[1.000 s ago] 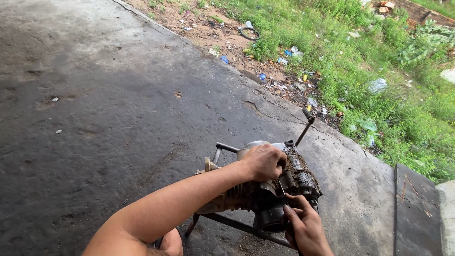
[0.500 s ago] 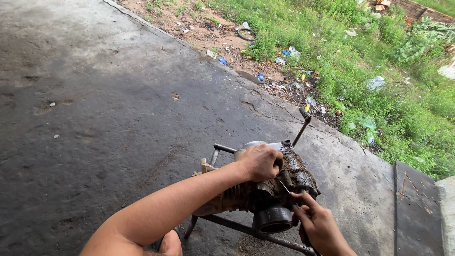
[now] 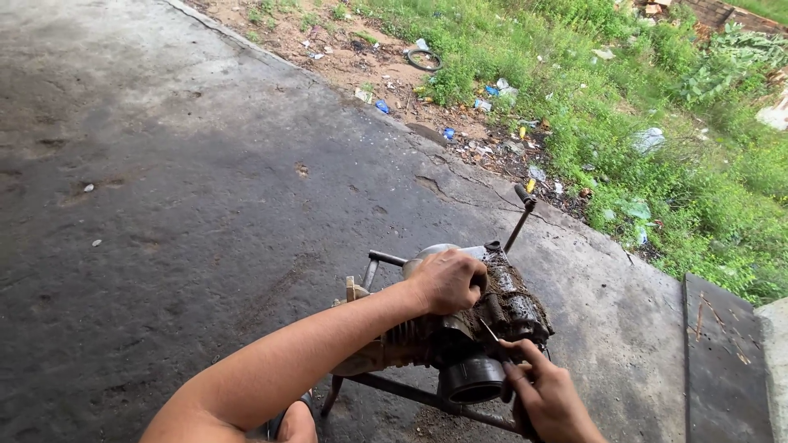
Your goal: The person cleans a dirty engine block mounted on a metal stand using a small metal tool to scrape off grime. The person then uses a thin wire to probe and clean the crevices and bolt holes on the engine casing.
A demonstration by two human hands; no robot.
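A person looks down at a dirty old engine [image 3: 484,328] that sits on a thin metal stand [image 3: 410,394] on a grey concrete floor [image 3: 180,205]. The engine is low in the picture, a little to the right of the middle. It is caked with brown mud and grease. The left hand [image 3: 447,280] lies on top of the engine, with the fingers curled down over it and pressing on it. The left arm reaches in from the bottom of the picture. The right hand [image 3: 546,390] is at the near right side of the engine. Its fingers are pinched around a thin metal tool [image 3: 490,331], and the pointed tip of the tool touches the muddy side of the engine. Just left of that hand, a round dark opening [image 3: 469,380] on the engine faces the person. A thin lever with a dark knob [image 3: 520,215] sticks up and away from the far end of the engine. The concrete floor is stained and has cracks near its far edge. Past that edge there is bare dirt [image 3: 328,33] and then green grass [image 3: 673,139], with small bits of litter lying in it. An old tyre ring [image 3: 424,59] lies on the ground far away. A dark flat slab [image 3: 726,361] lies at the right side, well apart from the engine.
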